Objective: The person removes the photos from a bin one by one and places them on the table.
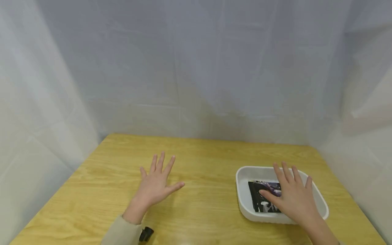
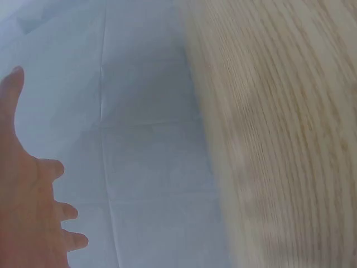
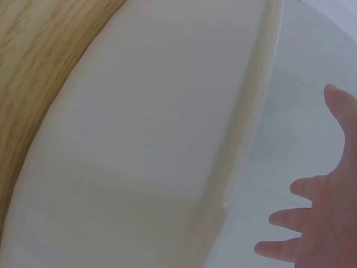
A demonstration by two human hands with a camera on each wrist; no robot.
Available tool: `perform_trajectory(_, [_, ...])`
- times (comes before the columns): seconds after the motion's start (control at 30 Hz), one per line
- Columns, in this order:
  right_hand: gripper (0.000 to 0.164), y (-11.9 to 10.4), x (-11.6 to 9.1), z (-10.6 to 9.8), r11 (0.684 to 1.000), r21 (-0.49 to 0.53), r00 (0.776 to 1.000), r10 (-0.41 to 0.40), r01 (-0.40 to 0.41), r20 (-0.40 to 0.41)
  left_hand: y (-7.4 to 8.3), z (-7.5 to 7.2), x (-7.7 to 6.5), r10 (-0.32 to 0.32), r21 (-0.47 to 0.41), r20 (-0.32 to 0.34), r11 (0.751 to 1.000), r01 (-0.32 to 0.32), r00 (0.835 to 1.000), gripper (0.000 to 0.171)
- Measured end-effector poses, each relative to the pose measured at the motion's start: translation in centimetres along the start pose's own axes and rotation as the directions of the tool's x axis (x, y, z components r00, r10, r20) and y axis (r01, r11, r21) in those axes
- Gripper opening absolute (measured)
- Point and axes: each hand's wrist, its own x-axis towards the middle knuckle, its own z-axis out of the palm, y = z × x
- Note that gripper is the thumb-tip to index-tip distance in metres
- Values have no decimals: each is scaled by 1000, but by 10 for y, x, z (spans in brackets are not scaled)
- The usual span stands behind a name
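My left hand [image 1: 154, 185] hovers over the left half of the table with its fingers spread and nothing in it. On the right, my right hand [image 1: 294, 199] is held above a white plastic basin [image 1: 242, 197], fingers also spread and holding nothing. Inside the basin lies a flat black packet [image 1: 257, 195] with purple and white print; my right hand hides its right part. The basin's outer wall [image 3: 128, 111] fills much of the right wrist view, with the right hand [image 3: 332, 206] beyond its rim. In the left wrist view, the left hand [image 2: 28, 195] shows spread fingers.
The wooden table [image 1: 202, 163] has pale curtain-like sheeting [image 1: 196, 75] behind it and at both sides. A small black object [image 1: 146, 234] shows beside the left sleeve [image 1: 122, 231]. The basin stands near the table's right edge.
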Motion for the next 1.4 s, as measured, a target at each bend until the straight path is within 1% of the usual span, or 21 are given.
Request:
perform_trajectory(0.2, [88, 0, -1, 2, 1000, 10, 997, -28, 28, -67, 2, 1, -1, 14, -12, -15, 1000, -14, 1000, 83])
perform_trajectory(0.33, [81, 0, -2, 4, 999, 4, 993, -48, 49, -103, 3, 3, -2, 25, -18, -16, 1000, -25, 1000, 78])
perform_trajectory(0.47, [74, -1, -2, 4, 998, -6, 992, -58, 58, -112, 5, 5, -2, 34, -13, 0, 999, -34, 999, 73])
perform_trajectory(0.57, [70, 1, -3, 5, 998, -7, 992, -63, 62, -112, 7, 6, -2, 41, -20, 25, 999, -41, 999, 72])
perform_trajectory(0.7, [70, 10, -7, 11, 997, -10, 988, -75, 74, -134, 11, 10, 0, 57, -28, 51, 998, -55, 997, 71])
perform_trajectory(0.77, [71, 16, -9, 14, 997, -9, 987, -76, 76, -143, 13, 13, 1, 68, -24, 54, 997, -67, 996, 71])
perform_trajectory(0.9, [71, 30, -15, 17, 997, -37, 989, -69, 65, -128, 20, 17, 3, 99, -15, 50, 995, -98, 994, 70])
perform_trajectory(0.97, [70, 36, -18, 18, 998, -50, 992, -52, 46, -117, 24, 18, 4, 118, -8, 48, 993, -118, 992, 70])
perform_trajectory(1.1, [69, 48, -26, 20, 998, -62, 992, -25, 18, -121, 33, 19, 7, 158, -4, 56, 987, -158, 986, 71])
perform_trajectory(1.17, [70, 55, -29, 20, 998, -63, 994, -12, 6, -108, 37, 21, 9, 180, -3, 62, 984, -181, 982, 72])
perform_trajectory(1.3, [74, 67, -37, 19, 998, -56, 998, 26, -29, -53, 45, 24, 12, 224, -2, 62, 975, -224, 973, 72])
perform_trajectory(1.4, [76, 74, -40, 20, 999, -45, 999, 12, -14, -41, 53, 24, 15, 250, 2, 69, 968, -251, 966, 74])
